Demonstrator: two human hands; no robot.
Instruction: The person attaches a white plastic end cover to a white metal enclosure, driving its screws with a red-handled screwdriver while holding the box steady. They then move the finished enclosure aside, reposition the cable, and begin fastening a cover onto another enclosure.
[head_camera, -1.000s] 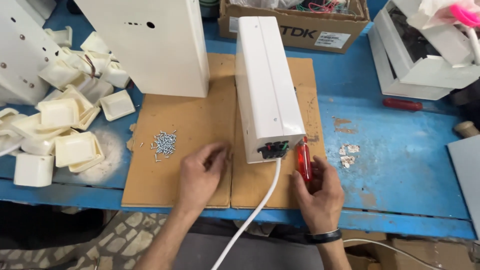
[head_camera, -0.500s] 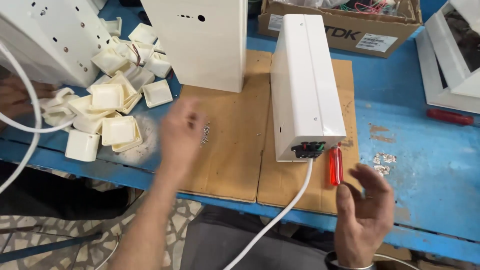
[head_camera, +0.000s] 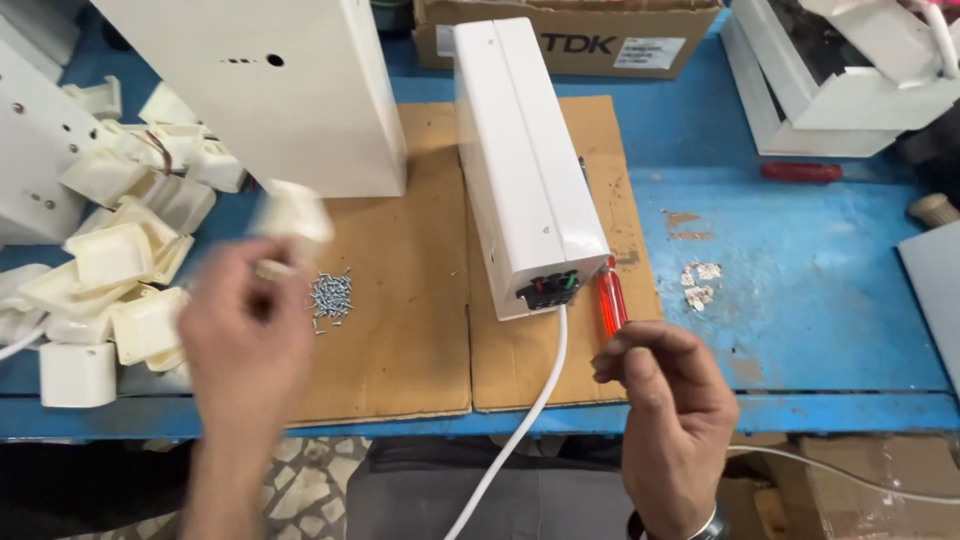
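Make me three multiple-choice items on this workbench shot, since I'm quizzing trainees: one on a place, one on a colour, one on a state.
1. Where does the pile of small screws lie?
A. on the cardboard sheet
B. in the cardboard box
C. on the floor

2. What colour is the screwdriver handle beside the long white casing?
A. green
B. red
C. yellow

3. What is the left hand doing?
A. resting flat
B. gripping the white cable
C. holding a cream plastic piece

Answers: 1 A, the screws sit on brown cardboard. 2 B, the handle is translucent red. 3 C, the blurred piece sits at its fingertips.

Brown cardboard box (head_camera: 560, 35) at the bench's far edge, white rectangular label (head_camera: 641, 52) on its front
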